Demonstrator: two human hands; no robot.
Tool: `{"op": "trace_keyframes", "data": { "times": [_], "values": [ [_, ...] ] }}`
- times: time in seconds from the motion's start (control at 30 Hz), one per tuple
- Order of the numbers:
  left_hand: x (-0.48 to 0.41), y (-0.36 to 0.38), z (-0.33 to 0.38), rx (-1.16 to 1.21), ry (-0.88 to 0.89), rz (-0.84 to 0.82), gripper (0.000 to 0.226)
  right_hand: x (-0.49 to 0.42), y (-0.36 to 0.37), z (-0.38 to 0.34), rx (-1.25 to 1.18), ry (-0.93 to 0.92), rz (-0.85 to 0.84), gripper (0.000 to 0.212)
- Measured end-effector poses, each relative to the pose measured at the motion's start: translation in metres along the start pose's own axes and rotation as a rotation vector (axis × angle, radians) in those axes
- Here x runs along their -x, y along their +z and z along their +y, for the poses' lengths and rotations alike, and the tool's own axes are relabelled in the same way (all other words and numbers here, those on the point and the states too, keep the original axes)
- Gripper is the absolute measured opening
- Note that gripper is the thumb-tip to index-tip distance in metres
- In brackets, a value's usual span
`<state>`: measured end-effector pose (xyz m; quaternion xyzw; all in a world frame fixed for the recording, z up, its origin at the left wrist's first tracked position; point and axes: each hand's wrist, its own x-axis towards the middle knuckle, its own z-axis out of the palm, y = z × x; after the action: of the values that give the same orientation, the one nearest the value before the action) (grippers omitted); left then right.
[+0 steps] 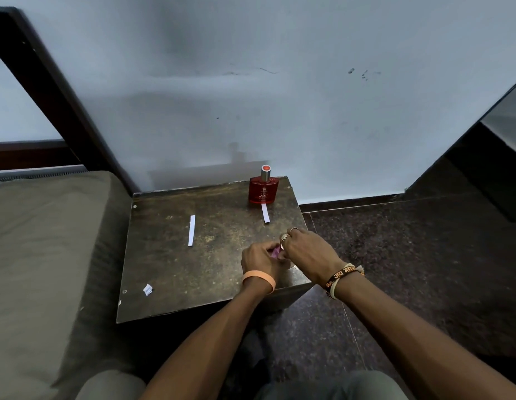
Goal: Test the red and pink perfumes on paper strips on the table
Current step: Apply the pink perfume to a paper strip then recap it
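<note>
Dark worn table [176, 267] against grey wall [280, 82]; red perfume [263, 189] at 1 o'clock, 2 paper strips [191, 230]. Left hand [258, 259] and right hand [307, 252] both clasp pink perfume [275, 253] at 4 o'clock.

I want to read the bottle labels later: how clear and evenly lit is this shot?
Head view: dim, soft light; red perfume bottle sharp, its label too small to read; pink bottle mostly hidden between left hand and right hand; wide-angle bending at edges.

Bare forearms, banded wrists, grey trousers.
Peach band on left hand [259, 262] wrist; black lettered band plus cream threads on right hand [308, 252] wrist; rings on two fingers [291, 231].
</note>
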<state>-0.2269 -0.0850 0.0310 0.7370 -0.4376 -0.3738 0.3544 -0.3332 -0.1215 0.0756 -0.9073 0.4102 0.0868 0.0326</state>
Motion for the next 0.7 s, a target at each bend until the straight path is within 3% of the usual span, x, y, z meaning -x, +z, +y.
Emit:
{"op": "trace_keyframes", "data": {
  "times": [0.27, 0.5, 0.7],
  "values": [
    [-0.0015, 0.0005, -0.0069, 0.062, -0.051, 0.005, 0.022, -0.0062, 0.0094, -0.0023, 0.145, 0.071, -0.018, 0.050],
    [-0.0045, 0.0023, -0.0078, 0.109, -0.088, 0.002, 0.026, -0.0060, 0.0068, -0.0061, 0.210, 0.079, -0.078, 0.044],
    [-0.0048, 0.0022, -0.0084, 0.112, -0.088, 0.009, 0.022, -0.0082, 0.0031, -0.0051, 0.065, 0.165, -0.056, 0.042]
  ]
}}
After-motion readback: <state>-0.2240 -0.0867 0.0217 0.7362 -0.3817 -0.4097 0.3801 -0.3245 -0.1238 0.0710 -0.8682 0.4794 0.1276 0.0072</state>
